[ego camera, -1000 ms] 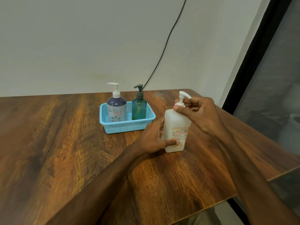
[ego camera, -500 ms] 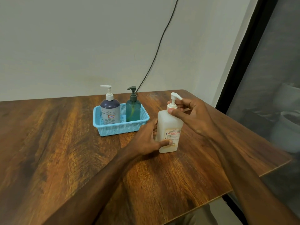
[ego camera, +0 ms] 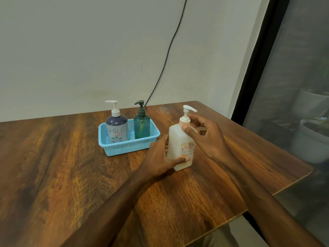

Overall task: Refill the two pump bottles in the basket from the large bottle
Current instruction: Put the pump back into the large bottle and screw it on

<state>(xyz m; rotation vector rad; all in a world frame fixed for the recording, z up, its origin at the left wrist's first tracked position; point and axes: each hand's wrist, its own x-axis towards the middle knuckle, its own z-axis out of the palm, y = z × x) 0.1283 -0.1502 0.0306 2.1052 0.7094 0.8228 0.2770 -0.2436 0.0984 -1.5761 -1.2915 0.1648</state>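
Note:
A large white bottle point(ego camera: 179, 142) with a pump top stands upright on the wooden table, right of a light blue basket point(ego camera: 130, 146). My left hand point(ego camera: 161, 157) wraps its lower body. My right hand point(ego camera: 204, 134) pinches the white collar just under the pump head. Inside the basket stand a purple-and-grey pump bottle point(ego camera: 117, 130) with a white pump and a teal pump bottle point(ego camera: 141, 126) with a dark pump, both upright and capped.
The wooden table point(ego camera: 62, 175) ends close to the right of the large bottle and in front of me. A black cable point(ego camera: 167, 56) runs down the wall behind the basket. Pale pots point(ego camera: 309, 139) sit beyond a dark-framed glass pane at right.
My right hand has slid from the pump head down to the collar at the neck. My left hand keeps its hold on the bottle, which stays in place.

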